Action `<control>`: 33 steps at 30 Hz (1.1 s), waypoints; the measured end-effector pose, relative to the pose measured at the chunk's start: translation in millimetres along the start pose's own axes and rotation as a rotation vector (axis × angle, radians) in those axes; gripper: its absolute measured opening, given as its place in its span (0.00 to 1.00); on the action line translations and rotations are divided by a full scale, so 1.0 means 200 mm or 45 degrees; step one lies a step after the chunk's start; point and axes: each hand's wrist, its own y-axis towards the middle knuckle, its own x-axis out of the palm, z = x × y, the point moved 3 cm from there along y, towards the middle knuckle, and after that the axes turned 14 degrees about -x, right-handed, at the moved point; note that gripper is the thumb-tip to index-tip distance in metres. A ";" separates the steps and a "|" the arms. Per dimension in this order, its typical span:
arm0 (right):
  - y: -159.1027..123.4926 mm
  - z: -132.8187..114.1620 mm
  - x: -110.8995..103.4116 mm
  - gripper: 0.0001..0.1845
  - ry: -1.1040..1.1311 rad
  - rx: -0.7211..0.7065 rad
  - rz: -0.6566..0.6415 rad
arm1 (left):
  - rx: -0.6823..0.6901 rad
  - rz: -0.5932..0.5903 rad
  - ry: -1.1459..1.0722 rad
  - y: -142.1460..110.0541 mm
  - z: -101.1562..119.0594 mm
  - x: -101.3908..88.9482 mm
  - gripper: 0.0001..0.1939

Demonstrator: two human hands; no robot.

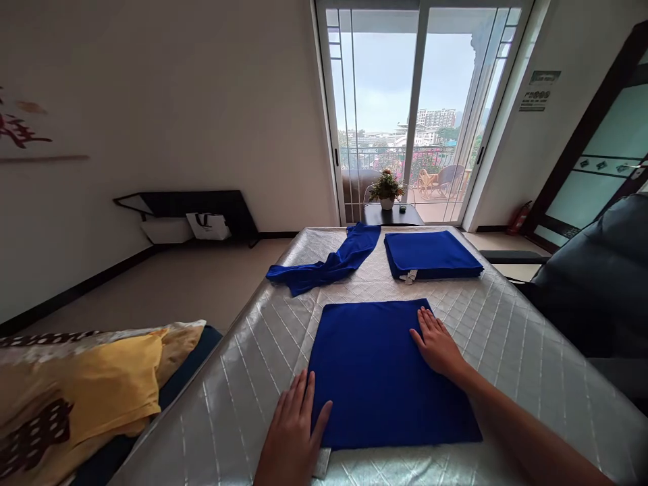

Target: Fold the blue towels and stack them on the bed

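Observation:
A blue cloth [377,378], squared and flat, lies right in front of me on a silvery quilted surface [263,351]. My left hand [293,425] rests at the cloth's near left edge, fingers stretched out, thumb over the fabric. On the cloth's far right edge lies my right hand [435,341], palm down with the fingers extended. A small white label [322,463] pokes out beside my left thumb. Beyond, at the right, sits a neat stack of folded blue cloths [430,251] with white tags. A crumpled blue cloth [331,263] is spread at the far left.
A small table [392,217] with a potted plant [387,189] stands past the far edge, before glass sliding doors [379,88]. On the left is a bed with a yellow cloth [119,374]. A black leather chair [597,270] is close on the right.

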 end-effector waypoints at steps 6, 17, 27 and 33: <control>0.00 0.01 -0.01 0.40 0.010 0.031 -0.011 | 0.063 0.075 0.075 0.04 0.11 -0.12 0.37; -0.01 0.01 0.00 0.37 -0.041 0.001 0.011 | 0.875 -0.079 -0.126 0.32 1.04 -0.10 0.30; 0.00 0.01 -0.01 0.38 -0.037 0.047 0.017 | 0.502 -0.149 -0.079 0.61 0.91 0.10 0.35; 0.00 0.00 -0.01 0.38 -0.017 0.061 0.022 | 0.241 -0.090 0.044 0.82 0.48 0.06 0.36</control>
